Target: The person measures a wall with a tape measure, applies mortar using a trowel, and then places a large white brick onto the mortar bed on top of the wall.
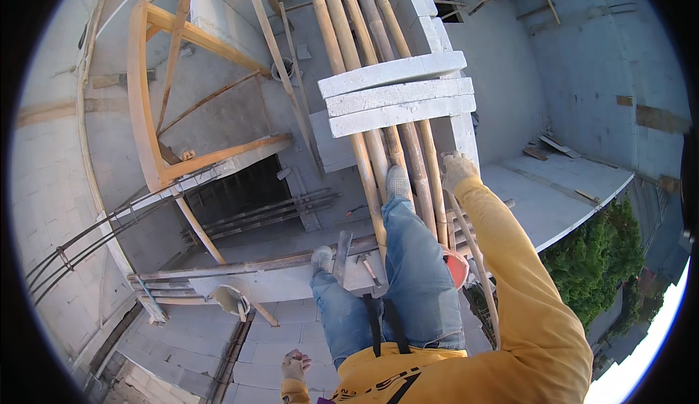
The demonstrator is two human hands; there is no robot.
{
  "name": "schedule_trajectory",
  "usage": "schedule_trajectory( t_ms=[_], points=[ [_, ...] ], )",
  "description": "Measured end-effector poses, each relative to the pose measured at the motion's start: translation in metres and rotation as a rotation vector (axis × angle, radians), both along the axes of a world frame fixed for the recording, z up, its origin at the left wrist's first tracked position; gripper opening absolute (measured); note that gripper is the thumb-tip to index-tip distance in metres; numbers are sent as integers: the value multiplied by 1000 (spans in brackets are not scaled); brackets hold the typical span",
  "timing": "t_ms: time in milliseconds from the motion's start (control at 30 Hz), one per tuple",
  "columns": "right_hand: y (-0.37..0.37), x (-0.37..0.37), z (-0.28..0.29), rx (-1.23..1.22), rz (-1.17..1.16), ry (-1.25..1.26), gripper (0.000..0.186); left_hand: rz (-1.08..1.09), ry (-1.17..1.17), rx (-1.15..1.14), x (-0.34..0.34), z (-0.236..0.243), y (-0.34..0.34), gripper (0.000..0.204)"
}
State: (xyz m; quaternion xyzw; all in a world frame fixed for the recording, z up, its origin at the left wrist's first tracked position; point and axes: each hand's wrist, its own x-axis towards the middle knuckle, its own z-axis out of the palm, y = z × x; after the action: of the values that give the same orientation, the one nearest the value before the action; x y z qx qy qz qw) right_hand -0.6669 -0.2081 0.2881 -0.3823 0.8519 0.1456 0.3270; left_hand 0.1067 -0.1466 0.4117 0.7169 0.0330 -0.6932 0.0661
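Two yellow sleeves (510, 236) end in a left hand (295, 367) toward seven o'clock and a right hand (459, 171) near three, beside a pale wall (466, 144); both half curled, any grip impossible to tell. Three white slabs (400, 96) at one o'clock partly hide five bamboo poles (420, 179).

matt, rough white blocks (400, 112), smooth bamboo poles (338, 19), faded denim jeans (421, 280), yellow cloth sleeve (513, 247), smooth wooden frame (139, 98)
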Motion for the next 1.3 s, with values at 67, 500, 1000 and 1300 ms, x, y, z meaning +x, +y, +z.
schedule_trajectory(
  t_ms=[67, 500, 1000, 1300],
  points=[
    [-22, -17, -47, 24, 81, 5, 54, -105, -148, -121, -29, 2, -3, 14],
    [-66, -74, -273, -203, 340, 284, 70, -197, -284, 12, -11, 61, 159, 43],
    [-25, -107, -312, -256, 596, 115, 63, -191, -720, 289, -141, 76, 114, 33],
    [-88, -65, -246, -64, 422, -46, 90, 31, -638, 219, -118, 64, 182, 36]
  ],
)
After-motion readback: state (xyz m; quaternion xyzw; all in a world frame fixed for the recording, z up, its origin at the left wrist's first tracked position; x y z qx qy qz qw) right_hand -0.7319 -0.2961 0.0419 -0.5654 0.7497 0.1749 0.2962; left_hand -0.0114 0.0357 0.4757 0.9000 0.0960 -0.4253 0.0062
